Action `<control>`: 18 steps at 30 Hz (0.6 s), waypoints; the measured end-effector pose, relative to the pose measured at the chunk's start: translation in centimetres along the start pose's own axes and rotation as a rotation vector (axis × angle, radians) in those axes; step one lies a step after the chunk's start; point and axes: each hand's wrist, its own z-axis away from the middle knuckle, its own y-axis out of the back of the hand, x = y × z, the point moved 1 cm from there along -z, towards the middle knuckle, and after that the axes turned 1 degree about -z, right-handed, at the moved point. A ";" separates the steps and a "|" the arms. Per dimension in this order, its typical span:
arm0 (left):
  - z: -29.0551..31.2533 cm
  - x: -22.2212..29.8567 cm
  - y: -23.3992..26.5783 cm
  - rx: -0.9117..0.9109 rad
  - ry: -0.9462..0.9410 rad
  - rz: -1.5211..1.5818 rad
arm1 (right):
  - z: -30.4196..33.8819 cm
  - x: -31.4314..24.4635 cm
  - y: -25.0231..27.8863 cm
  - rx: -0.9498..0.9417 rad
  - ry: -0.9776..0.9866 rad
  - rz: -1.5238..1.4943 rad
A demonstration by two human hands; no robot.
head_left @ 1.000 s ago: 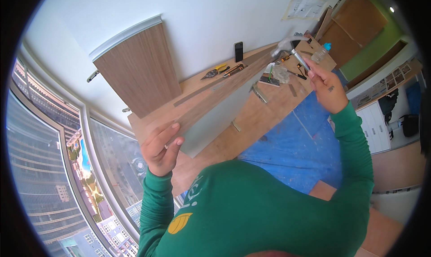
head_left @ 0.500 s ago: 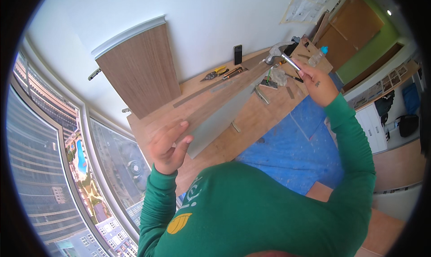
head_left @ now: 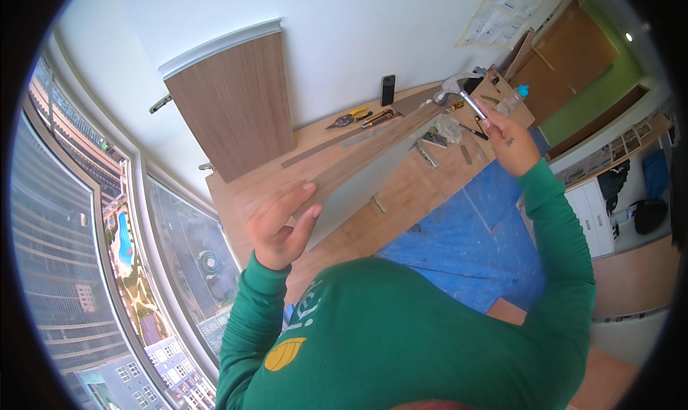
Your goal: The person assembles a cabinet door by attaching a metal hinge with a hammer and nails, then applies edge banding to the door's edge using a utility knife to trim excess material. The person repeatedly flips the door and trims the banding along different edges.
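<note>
Board (head_left: 380, 151) slants across frame centre; left hand (head_left: 281, 227), thumb and fingers parted, presumably steadies its lower-left end. Upper right, right hand (head_left: 512, 141) grips hammer (head_left: 471, 103) by handle, leaving its head free.

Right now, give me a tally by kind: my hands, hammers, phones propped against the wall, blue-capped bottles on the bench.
Hands, left hand and right hand: 2
Hammer: 1
Propped phone: 1
Blue-capped bottle: 1
Total: 5
</note>
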 end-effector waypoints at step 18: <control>0.8 0.0 -0.6 0.054 0.022 0.060 | 2.6 -2.1 0.8 -0.040 -0.163 0.053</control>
